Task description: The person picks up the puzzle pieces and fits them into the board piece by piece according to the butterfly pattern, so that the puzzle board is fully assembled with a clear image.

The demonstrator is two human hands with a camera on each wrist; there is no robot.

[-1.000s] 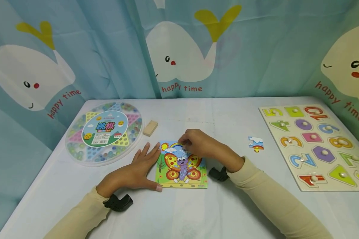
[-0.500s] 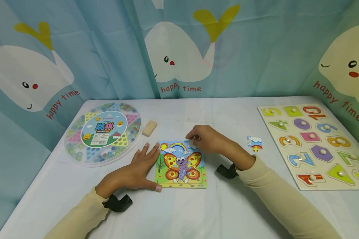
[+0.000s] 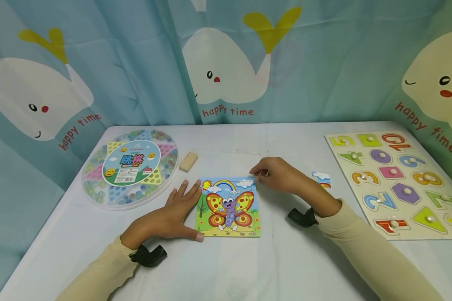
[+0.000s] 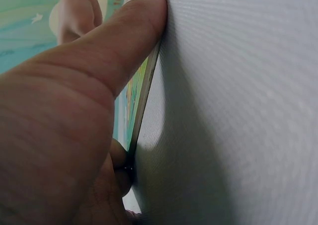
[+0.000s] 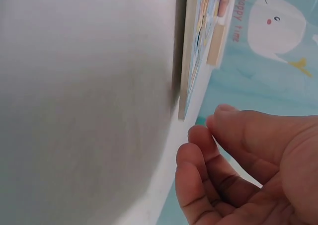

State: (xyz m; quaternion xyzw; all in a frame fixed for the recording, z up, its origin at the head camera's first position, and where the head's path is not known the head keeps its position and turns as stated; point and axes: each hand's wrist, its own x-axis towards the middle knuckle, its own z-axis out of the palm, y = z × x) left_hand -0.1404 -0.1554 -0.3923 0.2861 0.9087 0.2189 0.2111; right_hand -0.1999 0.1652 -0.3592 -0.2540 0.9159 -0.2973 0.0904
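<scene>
A square butterfly jigsaw puzzle (image 3: pixel 229 209) lies flat on the table in the head view. My left hand (image 3: pixel 173 219) rests along its left side, fingers spread, thumb at the lower left corner. In the left wrist view the thumb (image 4: pixel 134 31) lies against the board's edge. Just off the upper right corner is my right hand (image 3: pixel 276 173), fingers loosely bent. The right wrist view shows nothing between its thumb (image 5: pixel 238 120) and fingers, with the board (image 5: pixel 191 51) just beyond. A loose jigsaw piece (image 3: pixel 321 177) with a cloud and rainbow lies farther right, partly hidden by the right arm.
A round Chinese checkers set (image 3: pixel 132 167) with marbles stands at the back left, a small wooden block (image 3: pixel 188 161) beside it. On the right lies a knobbed number-and-shape board (image 3: pixel 395 188). A blue whale-print curtain (image 3: pixel 316 83) hangs behind the white table (image 3: pixel 245 271).
My right hand has moved right from the rainbow, past the upper right cloud, to just off the board, uncovering the picture. Its arm now overlaps the loose piece. My left hand stays put.
</scene>
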